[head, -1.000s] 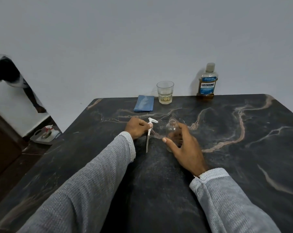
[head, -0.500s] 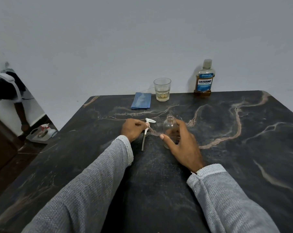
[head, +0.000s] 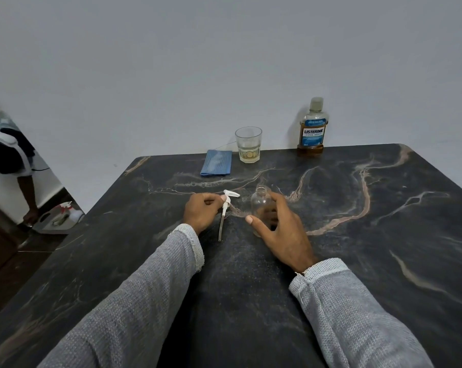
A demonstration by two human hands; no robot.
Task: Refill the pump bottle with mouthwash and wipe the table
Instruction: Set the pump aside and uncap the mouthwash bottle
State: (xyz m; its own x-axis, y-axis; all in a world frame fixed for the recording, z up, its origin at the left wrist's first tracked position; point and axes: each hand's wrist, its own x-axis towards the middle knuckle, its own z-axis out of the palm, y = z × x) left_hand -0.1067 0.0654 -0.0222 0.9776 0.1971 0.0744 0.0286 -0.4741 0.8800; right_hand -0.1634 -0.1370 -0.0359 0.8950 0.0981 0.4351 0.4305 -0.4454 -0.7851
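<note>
We take the small clear bottle (head: 261,208) as our landmark: it stands upright near the middle of the dark marble table (head: 383,235), mouth open and pump off. Our right hand (head: 280,229) curls round its right side and front, thumb stretched across in front of it, so the bottle is steadied. Just left of the bottle, our left hand (head: 202,212) pinches the white pump (head: 228,200) at its collar; the nozzle points toward the bottle and the dip tube (head: 221,227) slants down and toward us, its end at or near the tabletop. What the coming move turns on, we judge, is the mouthwash bottle (head: 311,128): it stands upright and capped well behind the clear bottle and to its right, at the far edge by the wall. That puts it on the right hand's side, so the right hand has the shorter reach. The glass (head: 248,147), with a little pale liquid, and the folded blue cloth (head: 216,162) sit behind the bottle and slightly left.
</note>
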